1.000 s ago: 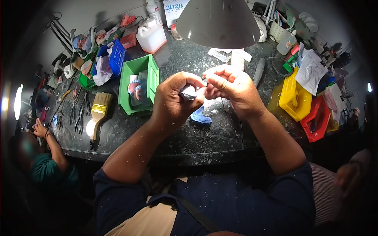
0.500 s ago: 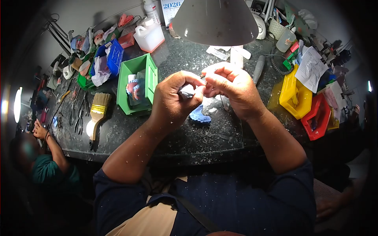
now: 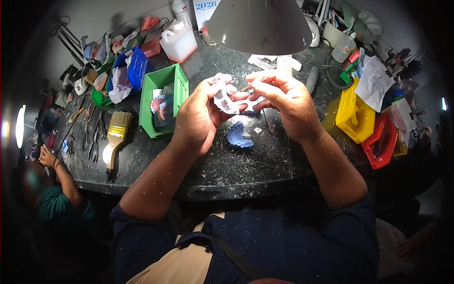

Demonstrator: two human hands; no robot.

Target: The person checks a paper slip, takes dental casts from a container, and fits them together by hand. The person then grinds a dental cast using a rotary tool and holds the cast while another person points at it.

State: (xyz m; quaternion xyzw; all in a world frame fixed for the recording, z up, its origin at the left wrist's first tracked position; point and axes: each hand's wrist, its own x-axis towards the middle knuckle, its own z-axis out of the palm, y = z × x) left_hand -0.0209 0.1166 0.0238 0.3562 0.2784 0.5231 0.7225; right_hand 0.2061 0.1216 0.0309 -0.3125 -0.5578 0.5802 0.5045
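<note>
My left hand (image 3: 201,111) holds a pale, curved dental piece (image 3: 224,98), its hollow side turned up. Close beside it on the right, my right hand (image 3: 291,104) is closed, thumb against fingers, on a thin dark item (image 3: 246,88) too small to make out. Another whitish piece (image 3: 253,102) shows between the two hands; which hand bears it, if either, is unclear. Below the hands a blue dental model (image 3: 240,135) lies on the dark worktop (image 3: 236,173) among white crumbs.
A green bin (image 3: 182,97) holding a pink-and-blue model stands left, near a brush (image 3: 117,132). A lamp shade (image 3: 260,28) hangs above. Yellow (image 3: 347,113) and red (image 3: 385,142) bins stand right. Another person's hand (image 3: 47,157) is far left.
My left hand has opened out and turned, showing the pale piece's hollow side. The blue model and the whitish piece between the hands are now more visible.
</note>
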